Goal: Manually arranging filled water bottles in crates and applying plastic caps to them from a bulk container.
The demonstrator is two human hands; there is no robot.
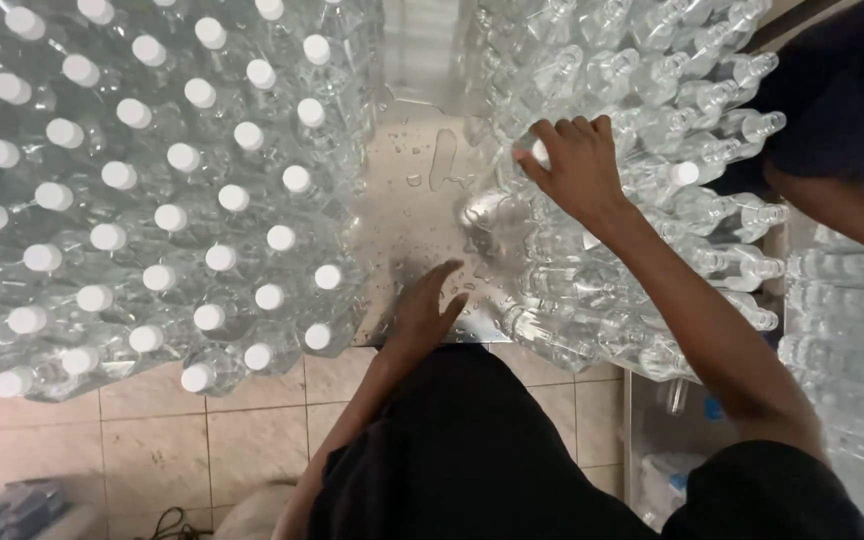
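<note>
My right hand [577, 165] reaches out over the heap of clear plastic bottles [642, 190] lying on their sides to my right, and its fingers [564, 130] are curled down onto one capped bottle [537, 153] at the heap's near edge, gripping it around the white cap end. That bottle sits at the left margin of the heap, just beside the bare strip of wet metal tabletop [422, 200] that runs between the two groups of bottles. My left hand [422, 315] rests low on that strip near its front edge, fingers spread open and flat on the metal, holding nothing. Water drops and a small puddle [447, 160] lie on the tabletop ahead of it. To my left stands a dense block of upright bottles with white caps [152, 200], packed cap to cap, well apart from my right hand. Some bottles in the right heap have no caps. Another person's arm in a dark sleeve [842, 120] shows at the far right edge, beside the heap
</note>
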